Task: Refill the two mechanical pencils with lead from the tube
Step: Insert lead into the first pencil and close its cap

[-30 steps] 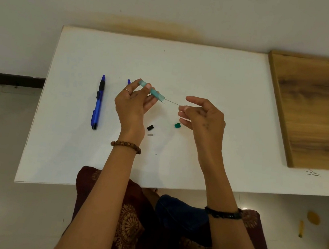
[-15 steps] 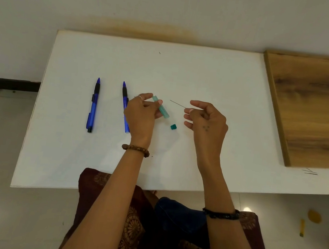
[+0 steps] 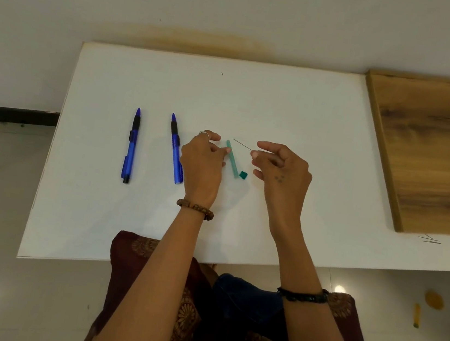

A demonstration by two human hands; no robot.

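Note:
Two blue mechanical pencils lie side by side on the white table (image 3: 283,106), tips pointing away: one at the left (image 3: 131,145), the other (image 3: 176,149) just beside my left hand (image 3: 202,161). The translucent green lead tube (image 3: 232,158) rests low on the table, and my left fingertips hold its upper part. Its small green cap (image 3: 243,175) sits loose by the tube's near end. My right hand (image 3: 281,169) pinches a single thin lead (image 3: 241,144) that points up and to the left, free of the tube.
A wooden board (image 3: 431,157) covers the table's right end, with a few loose leads (image 3: 430,240) near its front corner. The wall runs along the table's far edge. My lap is under the near edge, and small items lie on the floor at the right.
My right hand has pulled the lead fully out of the tube. My left hand has lowered the tube toward the table, uncovering the second pencil.

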